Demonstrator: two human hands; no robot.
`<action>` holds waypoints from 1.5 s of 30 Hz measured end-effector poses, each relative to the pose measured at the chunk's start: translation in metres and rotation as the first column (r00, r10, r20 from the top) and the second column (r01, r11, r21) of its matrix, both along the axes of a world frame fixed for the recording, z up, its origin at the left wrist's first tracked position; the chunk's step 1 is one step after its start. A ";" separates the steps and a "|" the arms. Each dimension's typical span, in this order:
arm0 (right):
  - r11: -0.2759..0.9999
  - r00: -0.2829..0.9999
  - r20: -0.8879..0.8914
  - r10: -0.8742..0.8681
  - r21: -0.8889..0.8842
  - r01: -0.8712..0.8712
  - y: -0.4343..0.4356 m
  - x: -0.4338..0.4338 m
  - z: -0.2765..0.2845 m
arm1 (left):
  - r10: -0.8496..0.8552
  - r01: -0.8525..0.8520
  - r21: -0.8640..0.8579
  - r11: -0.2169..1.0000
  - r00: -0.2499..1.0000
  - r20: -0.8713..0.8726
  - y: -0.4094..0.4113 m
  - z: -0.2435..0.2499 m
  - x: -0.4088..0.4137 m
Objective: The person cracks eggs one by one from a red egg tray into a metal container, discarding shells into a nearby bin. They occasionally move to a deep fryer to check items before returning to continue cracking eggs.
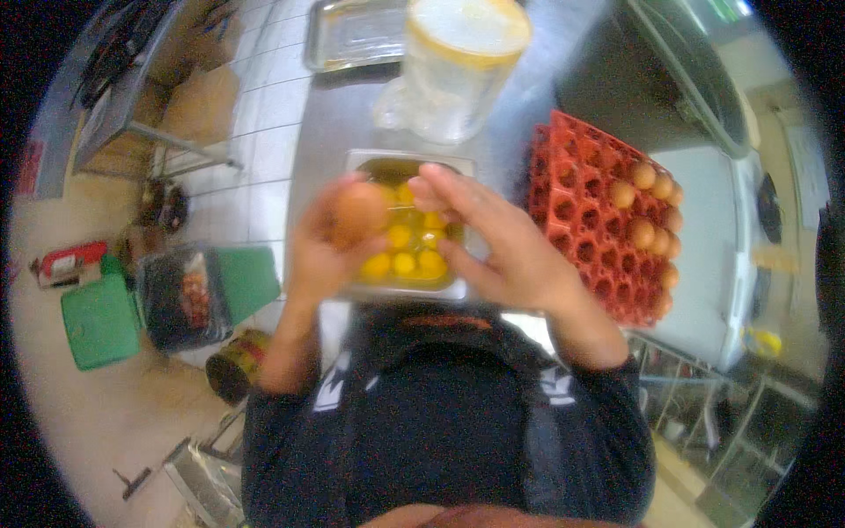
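A brown egg (360, 214) rests in my left hand (313, 247), held over the left side of a rectangular metal pan (455, 290). Several raw egg yolks (401, 236) lie in clear egg white inside the pan. My right hand (498, 241) hovers above the pan's right side, thumb apart from the fingers, with nothing visible in it. Both hands are a little blurred. To the right, a red egg tray (584, 224) holds several whole brown eggs (642, 234) along its far right side, and many of its cups are bare.
Behind the pan stands a tall clear plastic container (449, 92) with a yellowish rim. A metal tray (356, 36) lies at the back of the steel counter (330, 125). On the floor at left is a black-lined bin (178, 297) beside a green lid (102, 323) and a large can (234, 366).
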State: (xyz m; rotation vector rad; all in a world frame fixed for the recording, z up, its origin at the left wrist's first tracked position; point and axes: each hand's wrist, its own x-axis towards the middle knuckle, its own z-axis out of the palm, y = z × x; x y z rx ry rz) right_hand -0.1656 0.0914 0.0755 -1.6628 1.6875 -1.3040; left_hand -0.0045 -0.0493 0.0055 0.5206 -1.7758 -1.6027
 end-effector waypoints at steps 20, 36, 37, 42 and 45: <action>0.376 0.666 -0.240 -0.706 0.670 0.640 0.150 -0.128 0.004 | 0.409 -0.213 0.637 0.741 0.896 -0.176 -0.067 -0.015 0.134; 0.911 0.908 -0.259 -0.330 -0.340 0.234 0.029 0.030 -0.045 | -0.044 0.326 0.894 0.306 0.943 -0.329 0.055 0.011 -0.014; 0.898 0.918 -0.195 -0.346 -0.354 0.263 0.028 0.031 -0.049 | -0.042 0.353 0.880 0.318 0.933 -0.358 0.056 0.011 -0.012; 0.851 0.754 0.581 -0.306 -0.188 0.490 0.019 0.030 -0.054 | -0.087 0.366 0.873 0.322 0.930 -0.358 0.043 0.007 -0.007; 0.960 0.468 0.853 -0.232 0.123 0.251 0.017 0.018 -0.039 | -0.295 0.427 0.652 0.626 0.904 -0.309 0.022 -0.003 0.001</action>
